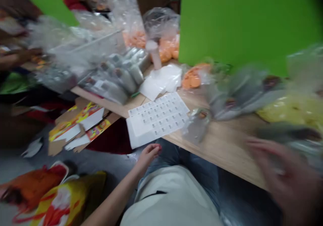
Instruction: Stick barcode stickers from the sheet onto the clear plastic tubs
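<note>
1. My left hand (pixel 148 155) is half open, with the fingers loosely curled, and I see nothing in it. It is just in front of the white label sheet (pixel 158 118), near the table edge.
2. My right hand (pixel 282 175) is blurred. The fingers seem spread, but I cannot tell if it has hold of the grey-filled plastic bag (pixel 242 98) close to it.
3. The label sheet lies flat and hangs a little over the edge of the wooden table (pixel 227 145), probably so it stays within easy reach of my body. A small clear plastic bag (pixel 196 125) lies just beside it.
4. Behind the sheet are a white plastic piece (pixel 161 81) and an upright pale plastic bottle (pixel 153 54), standing apart from the loose bags.
5. Silver cans in clear wrap (pixel 123 74) are grouped at the left, and bags of orange discs (pixel 164 49) sit further back.
6. Lower left, flattened cardboard (pixel 78 128) and a yellow-and-red plastic bag (pixel 68 199) lie on the grey floor (pixel 106 163), out of the way of the table.
7. Far back stand green boards (pixel 242 24), and at the left is another person's hand (pixel 22 56).
</note>
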Available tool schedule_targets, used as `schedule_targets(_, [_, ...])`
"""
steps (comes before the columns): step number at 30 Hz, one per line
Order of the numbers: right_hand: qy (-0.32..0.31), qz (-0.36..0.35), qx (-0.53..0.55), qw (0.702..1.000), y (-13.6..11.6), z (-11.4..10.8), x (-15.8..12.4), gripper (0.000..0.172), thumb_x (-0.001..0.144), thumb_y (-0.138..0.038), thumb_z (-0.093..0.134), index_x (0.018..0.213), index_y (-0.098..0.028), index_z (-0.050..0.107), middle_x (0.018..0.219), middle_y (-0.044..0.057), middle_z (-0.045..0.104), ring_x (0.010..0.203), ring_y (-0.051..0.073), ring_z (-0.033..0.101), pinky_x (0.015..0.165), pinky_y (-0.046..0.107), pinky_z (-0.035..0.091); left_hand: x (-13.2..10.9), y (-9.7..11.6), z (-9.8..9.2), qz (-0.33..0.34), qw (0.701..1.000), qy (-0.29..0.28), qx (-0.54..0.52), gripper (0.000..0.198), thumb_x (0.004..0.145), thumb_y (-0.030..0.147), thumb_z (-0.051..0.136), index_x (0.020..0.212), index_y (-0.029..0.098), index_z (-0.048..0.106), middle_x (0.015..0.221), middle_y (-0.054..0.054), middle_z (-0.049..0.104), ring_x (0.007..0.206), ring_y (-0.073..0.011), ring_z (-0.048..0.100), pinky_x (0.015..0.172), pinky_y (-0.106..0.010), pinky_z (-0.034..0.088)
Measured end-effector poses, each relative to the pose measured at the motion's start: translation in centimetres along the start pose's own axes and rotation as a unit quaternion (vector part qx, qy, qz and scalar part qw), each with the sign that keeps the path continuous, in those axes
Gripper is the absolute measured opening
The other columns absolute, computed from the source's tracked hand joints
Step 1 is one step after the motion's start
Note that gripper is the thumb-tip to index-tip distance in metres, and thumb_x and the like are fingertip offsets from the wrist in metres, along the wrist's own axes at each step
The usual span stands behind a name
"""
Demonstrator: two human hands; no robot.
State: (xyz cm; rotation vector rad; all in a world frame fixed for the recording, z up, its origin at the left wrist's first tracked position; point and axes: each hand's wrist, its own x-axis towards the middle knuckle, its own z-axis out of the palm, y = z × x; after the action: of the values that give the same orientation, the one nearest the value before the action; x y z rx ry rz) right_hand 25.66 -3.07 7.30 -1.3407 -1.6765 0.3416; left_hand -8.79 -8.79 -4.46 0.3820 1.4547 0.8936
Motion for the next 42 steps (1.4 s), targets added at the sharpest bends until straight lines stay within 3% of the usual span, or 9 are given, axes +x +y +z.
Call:
schedule_targets(3, [-0.254, -0.141, 0.019, 0.957, -6.1, 13.8, -1.7, 0.029, 0.083, -0.021, 0.048, 0.109, -0.021, 0.061, 0.116, 0.010, 0.060, 0.111, 0.023, 0.054, 0.090, 0.043, 0.046, 0.9, -1.1, -1.7, 0.038, 0.997, 0.023, -0.064, 0.048, 0.056, 0.034, 0.080, 0.094, 0.012, 0.060, 0.092, -0.008, 0.068, 0.089, -0.0177, 0.063, 0.088, -0.031, 0.043])
schedule_targets(5, [-0.306, -0.176, -0.025, 0.935, -8.0, 21.4, -3.4, 0.040, 0.080, -0.021, 0.053, 0.119, -0.014, 0.054, 0.131, 0.016, 0.048, 0.125, 0.030, 0.041, 0.096, 0.049, 0.042, 1.3, -1.7, -2.9, 0.048, 0.994, 0.028, -0.096, 0.051, 0.054, 0.030, 0.081, 0.097, 0.012, 0.060, 0.096, -0.009, 0.068, 0.093, -0.0185, 0.062, 0.090, -0.031, 0.043])
schedule_targets(8, [-0.335, -0.225, -0.069, 0.912, -7.4, 26.3, -5.8, 0.040, 0.080, -0.017, 0.051, 0.120, -0.015, 0.053, 0.136, 0.015, 0.043, 0.130, 0.031, 0.033, 0.102, 0.053, 0.032, 1.4, -2.1, -5.7, 0.028, 0.987, 0.035, -0.152, 0.052, 0.060, 0.040, 0.076, 0.102, 0.015, 0.059, 0.101, -0.010, 0.067, 0.097, -0.0213, 0.062, 0.090, -0.034, 0.045])
schedule_targets(14, [-0.392, -0.267, -0.031, 0.880, -5.5, 22.6, -6.6, 0.038, 0.081, -0.021, 0.048, 0.119, -0.019, 0.054, 0.134, 0.011, 0.047, 0.131, 0.029, 0.032, 0.103, 0.055, 0.028, 0.9, 0.5, -10.8, -0.028, 0.968, -0.084, -0.234, 0.076, 0.062, 0.074, 0.052, 0.098, 0.008, 0.063, 0.098, -0.018, 0.067, 0.097, -0.0307, 0.062, 0.085, -0.044, 0.047])
schedule_targets(19, [-0.344, -0.171, 0.026, 0.923, -7.7, 23.8, -5.3, 0.030, 0.083, -0.028, 0.051, 0.111, -0.021, 0.057, 0.103, 0.007, 0.063, 0.103, 0.022, 0.054, 0.094, 0.044, 0.040, -0.2, 3.6, -8.5, 0.018, 0.994, -0.059, -0.096, 0.052, 0.054, 0.030, 0.081, 0.100, 0.011, 0.064, 0.102, -0.012, 0.068, 0.093, -0.0249, 0.062, 0.088, -0.038, 0.046])
schedule_targets(25, [-0.324, -0.038, 0.077, 0.942, -8.5, 26.4, -4.5, 0.020, 0.083, -0.033, 0.053, 0.095, -0.021, 0.063, 0.089, 0.006, 0.064, 0.086, 0.020, 0.057, 0.078, 0.037, 0.047, -1.1, 5.3, -6.5, 0.070, 0.996, -0.063, 0.001, 0.038, 0.069, 0.037, 0.069, 0.098, 0.012, 0.066, 0.098, -0.008, 0.069, 0.088, -0.0215, 0.061, 0.080, -0.032, 0.046])
schedule_targets(30, [-0.365, 0.108, 0.165, 0.910, -7.5, 26.8, -2.8, 0.019, 0.074, -0.036, 0.062, 0.083, -0.021, 0.068, 0.083, 0.004, 0.067, 0.079, 0.019, 0.060, 0.076, 0.035, 0.048, 0.3, 6.4, -7.0, 0.111, 0.985, -0.110, 0.078, 0.033, 0.071, 0.039, 0.065, 0.092, 0.013, 0.067, 0.087, -0.005, 0.068, 0.079, -0.0183, 0.059, 0.072, -0.028, 0.046])
schedule_targets(38, [-0.365, 0.174, 0.229, 0.885, -6.6, 27.8, -0.1, 0.020, 0.074, -0.037, 0.059, 0.076, -0.021, 0.070, 0.075, 0.001, 0.069, 0.071, 0.017, 0.063, 0.066, 0.030, 0.051, 1.6, 9.7, -8.1, 0.130, 0.962, -0.151, 0.186, 0.028, 0.075, 0.037, 0.060, 0.091, 0.015, 0.067, 0.086, -0.005, 0.067, 0.078, -0.0183, 0.058, 0.073, -0.028, 0.046])
schedule_targets(42, [-0.243, 0.241, 0.228, 0.912, -6.0, 29.4, 0.3, 0.028, 0.076, -0.042, 0.055, 0.080, -0.017, 0.064, 0.070, 0.003, 0.066, 0.064, 0.016, 0.062, 0.062, 0.030, 0.052, 3.0, 10.5, -8.1, 0.176, 0.947, -0.022, 0.267, 0.031, 0.075, 0.035, 0.058, 0.099, 0.014, 0.064, 0.096, -0.008, 0.064, 0.087, -0.0228, 0.059, 0.078, -0.034, 0.047])
